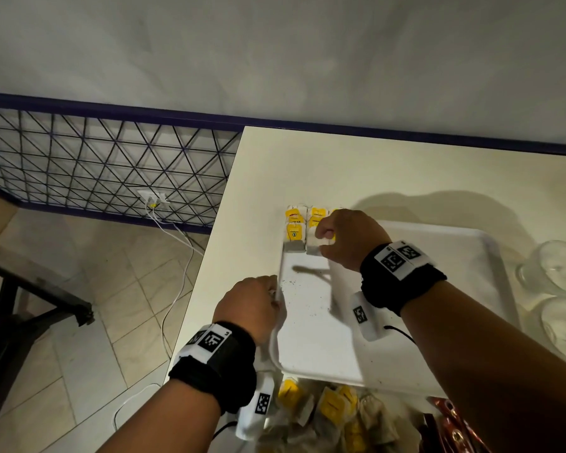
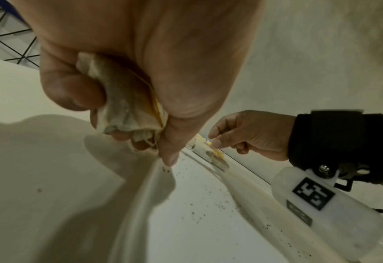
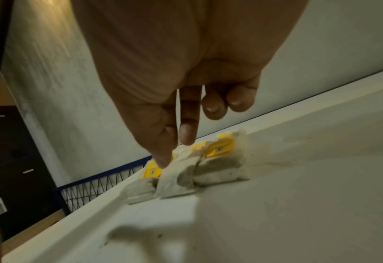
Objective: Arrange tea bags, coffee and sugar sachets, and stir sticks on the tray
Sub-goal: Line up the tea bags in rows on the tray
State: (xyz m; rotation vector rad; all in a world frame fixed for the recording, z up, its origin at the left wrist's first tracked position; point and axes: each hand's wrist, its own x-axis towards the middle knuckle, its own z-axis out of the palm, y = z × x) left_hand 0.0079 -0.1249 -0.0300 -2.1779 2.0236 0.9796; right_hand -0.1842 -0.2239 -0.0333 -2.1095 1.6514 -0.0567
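Tea bags (image 1: 295, 232), pale paper pouches with yellow tags, sit in short rows at the far-left corner of the white rectangular plastic tray (image 1: 438, 230); tray on the cream table (image 1: 307, 165).

Far left, beyond the table edge: blue-framed wire mesh panel (image 1: 95, 158), white cable (image 1: 174, 289) trailing over the tiled floor.

My left hand (image 1: 247, 307) rests at the tray's left rim, thumb tip touching the rim. Fingers curled tight round a bunch of crumpled tea bags (image 2: 127, 105); a yellow tag edge and string show between fingers and palm in the left wrist view.

Dark loose specks (image 1: 303, 289) scattered over the tray floor just right of that hand.

My right hand (image 1: 350, 238) is over the far-left corner, thumb and forefinger pinching the top of one tea bag (image 3: 174, 179) whose lower end touches the tray beside the laid ones. Ring and little fingers curled back, clear of it.

Near edge, just below the tray: heap of unsorted tea bags (image 1: 327, 416). Right of it, red-brown glossy sachets (image 1: 455, 426), partly cut off.

Far right, beside the tray: two clear glass containers (image 1: 559, 266), touching or nearly so; cannot tell which.
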